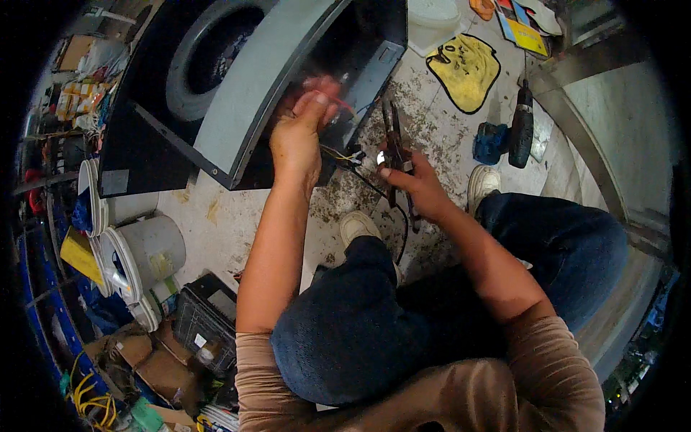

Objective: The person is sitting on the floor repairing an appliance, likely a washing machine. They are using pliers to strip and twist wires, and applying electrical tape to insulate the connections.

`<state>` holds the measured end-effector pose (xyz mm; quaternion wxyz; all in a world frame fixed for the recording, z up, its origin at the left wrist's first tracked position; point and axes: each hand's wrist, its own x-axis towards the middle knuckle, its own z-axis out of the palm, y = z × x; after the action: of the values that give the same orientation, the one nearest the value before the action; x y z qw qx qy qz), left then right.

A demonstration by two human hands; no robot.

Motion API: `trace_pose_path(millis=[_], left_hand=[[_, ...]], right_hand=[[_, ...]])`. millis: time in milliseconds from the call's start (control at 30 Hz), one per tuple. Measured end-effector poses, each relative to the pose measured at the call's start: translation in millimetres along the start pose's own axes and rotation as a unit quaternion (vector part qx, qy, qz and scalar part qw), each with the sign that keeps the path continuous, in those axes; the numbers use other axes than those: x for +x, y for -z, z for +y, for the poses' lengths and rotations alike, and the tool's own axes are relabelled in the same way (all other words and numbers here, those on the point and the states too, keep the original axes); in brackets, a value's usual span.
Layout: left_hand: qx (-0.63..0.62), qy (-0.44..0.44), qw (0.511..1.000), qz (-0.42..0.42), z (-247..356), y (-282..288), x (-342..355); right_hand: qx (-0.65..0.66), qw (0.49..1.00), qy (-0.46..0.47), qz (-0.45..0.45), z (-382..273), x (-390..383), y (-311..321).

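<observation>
Knees (374, 317) in dark denim and tan sleeves (446, 389) fill lower centre of frame, nearest the lens. Both forearms rise from there toward centre.

Left hand (299, 133), upper centre: fingers pressed together, pinching something small against the open edge of the black cabinet (216, 93); exact item blurred, cannot tell which. Thin wires (345, 155), yellow and dark, run from just below that hand rightward and down.

Right hand (417, 183), centre right: closed around pliers (396, 137). Long axis of pliers near vertical, tip toward top of frame, handles down in the palm. A small bright piece sits at the thumb, touching the wire end.

Key relation: wires lie between the two hands, stretched left to right, crossing the pliers' axis roughly at right angles. Right hand nearer the free wire end; left hand nearer the cabinet end.

Surroundings: yellow rag (466, 68) upper right; drill (521, 126) right of it, lying on speckled floor (432, 122); white buckets (144, 255) lower left; black crate (205, 317) beside them.
</observation>
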<state>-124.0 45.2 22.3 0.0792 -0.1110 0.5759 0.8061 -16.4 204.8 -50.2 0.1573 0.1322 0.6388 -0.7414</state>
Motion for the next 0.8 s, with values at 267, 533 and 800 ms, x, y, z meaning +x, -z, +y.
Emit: trace_pose_path(millis=[267, 533, 800], left_hand=[[-0.002, -0.012, 1.0, -0.004, -6.8, -3.9, -0.9], [-0.001, 0.019, 0.999, -0.028, -8.3, 3.3, -2.9], [0.568, -0.312, 0.76, -0.047, 4.7, 12.5, -15.9]], right_hand=[[0.022, 0.994, -0.089, -0.057, -23.6, -9.4, -31.8], [0.13, 0.991, -0.029, 0.019, -30.1, 14.3, -50.8], [0.075, 0.996, 0.006, 0.046, -28.0, 14.1, -49.9]])
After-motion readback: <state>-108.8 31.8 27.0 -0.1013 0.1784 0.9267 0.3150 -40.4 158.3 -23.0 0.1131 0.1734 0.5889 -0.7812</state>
